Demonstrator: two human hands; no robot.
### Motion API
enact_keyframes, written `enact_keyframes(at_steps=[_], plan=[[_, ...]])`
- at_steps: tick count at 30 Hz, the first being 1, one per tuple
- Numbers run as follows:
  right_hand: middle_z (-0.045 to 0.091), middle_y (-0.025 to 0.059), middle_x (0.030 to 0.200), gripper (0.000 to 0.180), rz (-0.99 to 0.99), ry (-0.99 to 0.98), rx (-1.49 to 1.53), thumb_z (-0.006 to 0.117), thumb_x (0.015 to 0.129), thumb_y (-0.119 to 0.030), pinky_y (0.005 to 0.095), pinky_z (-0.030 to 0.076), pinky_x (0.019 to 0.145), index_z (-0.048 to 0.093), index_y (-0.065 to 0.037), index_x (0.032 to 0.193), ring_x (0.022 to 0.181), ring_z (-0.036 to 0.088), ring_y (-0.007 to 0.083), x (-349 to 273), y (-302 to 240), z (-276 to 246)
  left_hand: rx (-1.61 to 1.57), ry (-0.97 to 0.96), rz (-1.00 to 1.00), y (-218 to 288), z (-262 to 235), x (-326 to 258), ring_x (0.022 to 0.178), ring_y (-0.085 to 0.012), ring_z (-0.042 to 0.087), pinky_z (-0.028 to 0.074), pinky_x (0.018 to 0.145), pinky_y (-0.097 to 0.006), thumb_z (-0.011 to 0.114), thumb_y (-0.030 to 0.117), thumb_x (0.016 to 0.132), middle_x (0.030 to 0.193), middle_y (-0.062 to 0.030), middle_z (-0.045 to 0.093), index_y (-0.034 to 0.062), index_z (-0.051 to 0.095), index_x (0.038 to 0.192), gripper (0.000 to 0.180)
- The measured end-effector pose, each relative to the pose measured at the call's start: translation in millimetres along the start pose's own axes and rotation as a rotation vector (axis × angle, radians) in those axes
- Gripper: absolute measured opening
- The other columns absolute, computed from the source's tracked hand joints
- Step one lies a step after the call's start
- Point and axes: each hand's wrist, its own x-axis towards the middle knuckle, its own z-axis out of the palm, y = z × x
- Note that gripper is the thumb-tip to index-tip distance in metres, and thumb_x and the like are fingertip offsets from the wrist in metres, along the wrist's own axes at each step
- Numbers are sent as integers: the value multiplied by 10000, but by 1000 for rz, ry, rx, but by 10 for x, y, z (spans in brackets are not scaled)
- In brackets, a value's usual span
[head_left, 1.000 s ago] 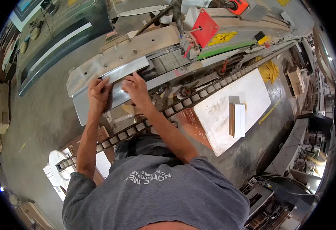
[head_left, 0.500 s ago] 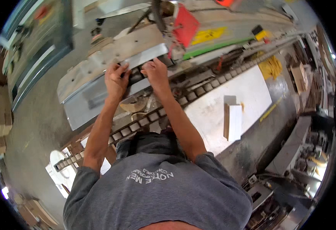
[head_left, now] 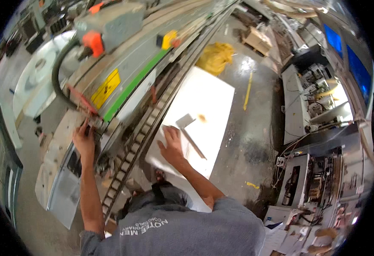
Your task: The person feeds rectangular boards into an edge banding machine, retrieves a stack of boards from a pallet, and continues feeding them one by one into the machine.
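Observation:
My left hand (head_left: 84, 141) reaches to the near end of the long machine, its fingers bent close together beside the red flap (head_left: 82, 100). Whatever lies between those fingers is too dark and small to make out. Over the white board (head_left: 214, 96) is my right hand (head_left: 173, 143), fingers spread and nothing in them. Just right of its fingertips a narrow white strip with a brown edge (head_left: 194, 144) lies on the board. I cannot tell whether the fingers touch it. A grey metal plate (head_left: 63, 194) extends below my left hand.
The chain track (head_left: 129, 155) of pale pads runs diagonally between my arms. A green-edged machine beam (head_left: 133, 87) with a yellow label (head_left: 106, 88) stretches away ahead. Yellow cloth or sheeting (head_left: 216, 59) lies beyond the board. Open cabinets with wiring (head_left: 319, 91) stand at the right.
The view has swung to the right. My right hand has left the metal plate and come over the white board, opening beside the strip. The left stays at the machine, nearer the red flap.

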Motion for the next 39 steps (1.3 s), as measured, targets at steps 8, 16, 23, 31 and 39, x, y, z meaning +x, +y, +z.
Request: enact_keyframes(at_steps=[8,16,23,31,39], plan=[[375,218,1476,750,111,-209,-583,663,805,-36,539,343,1062,345,15,1482,1316,376,404,-660,1092,-374,35,-52,-76,64,-251,-426,913,-329,585,468,863,-451,737,110,835,941,-131,625,29,731,1056,235],[521,166,1298,686,60,-125,-713,617,791,-24,471,438,941,415,-16,1447,1134,489,353,-453,1133,-410,-112,2,-145,59,-534,-715,885,-302,569,473,830,-427,712,70,816,871,-120,623,19,737,1034,225],[555,175,1280,635,87,-289,-677,576,837,-37,464,436,962,410,10,1448,1172,486,355,-378,1163,-520,-332,59,-182,-321,-502,-1006,850,-287,568,474,808,-417,687,35,796,874,-106,628,5,728,1001,211],[618,276,1095,514,328,-69,-9,591,906,-22,456,545,853,419,104,1373,979,639,355,-70,-13,-925,-274,-96,-27,358,-862,-1066,940,-313,598,485,855,-441,808,72,748,972,-119,649,34,687,1144,416],[637,96,1014,304,454,-185,1073,667,948,-140,330,545,784,547,24,1174,917,628,188,-427,-1185,834,-60,-311,118,812,-1298,-1215,1128,-387,541,432,959,-477,809,27,667,1148,-178,615,29,651,1219,574]])
